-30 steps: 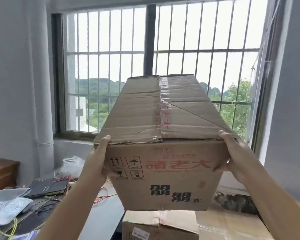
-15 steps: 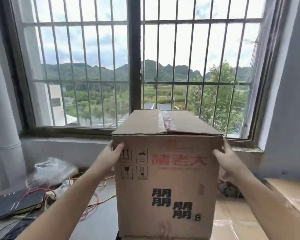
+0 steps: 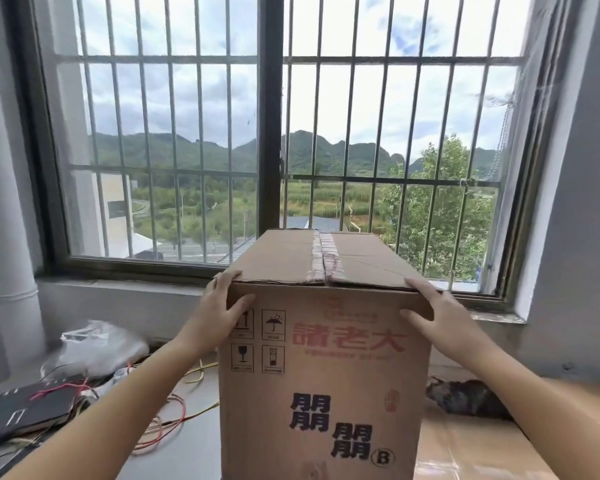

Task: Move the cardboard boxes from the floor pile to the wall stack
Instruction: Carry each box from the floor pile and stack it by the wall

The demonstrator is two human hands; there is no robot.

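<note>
My left hand (image 3: 215,317) and right hand (image 3: 440,320) clamp the box's (image 3: 323,375) top corners, fingers spread flat. Stiff cardboard, probably light; its base is hidden.

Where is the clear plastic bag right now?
The plastic bag lies low on the left, under the window sill, behind the tangled wires and left of the cardboard box.

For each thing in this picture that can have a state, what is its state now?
Cardboard box: upright, top flaps shut and taped, held at both upper corners.
Left hand: gripping the box's upper left corner.
Right hand: gripping the box's upper right corner.
Window: barred; open or shut, cannot tell.
Plastic bag: crumpled, lying under the sill.
Wires: loose, tangled.
</note>
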